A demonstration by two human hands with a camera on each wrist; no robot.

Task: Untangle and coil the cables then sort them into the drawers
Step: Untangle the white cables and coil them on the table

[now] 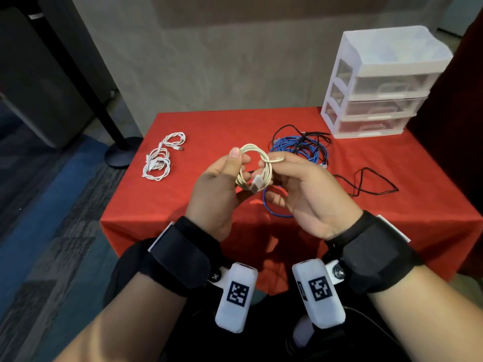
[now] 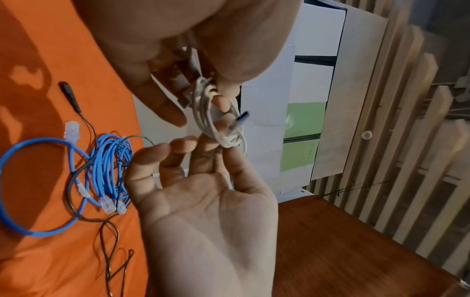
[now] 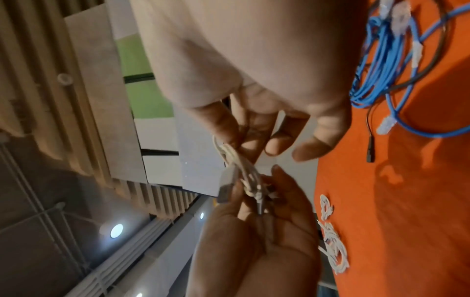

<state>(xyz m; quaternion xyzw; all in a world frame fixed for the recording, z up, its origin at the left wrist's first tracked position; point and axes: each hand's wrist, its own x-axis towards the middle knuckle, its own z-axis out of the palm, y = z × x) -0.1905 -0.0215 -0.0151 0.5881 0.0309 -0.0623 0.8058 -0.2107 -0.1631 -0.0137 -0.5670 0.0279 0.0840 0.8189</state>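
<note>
The left hand [image 1: 222, 186] grips one side of a coiled cream cable [image 1: 257, 167] with thumb on top, and the right hand [image 1: 305, 194] pinches the other side of the same coil between thumb and forefinger, so the coil hangs between both hands above the red table [image 1: 183, 202]. One flat plug of this cable hangs down inside the coil. Behind the hands a blue cable [image 1: 300, 150] and a black cable [image 1: 366, 184] lie tangled on the cloth, two white cables [image 1: 162, 158] lie at the left, and the drawer unit [image 1: 379, 84] stands at the far right corner, closed.
</note>
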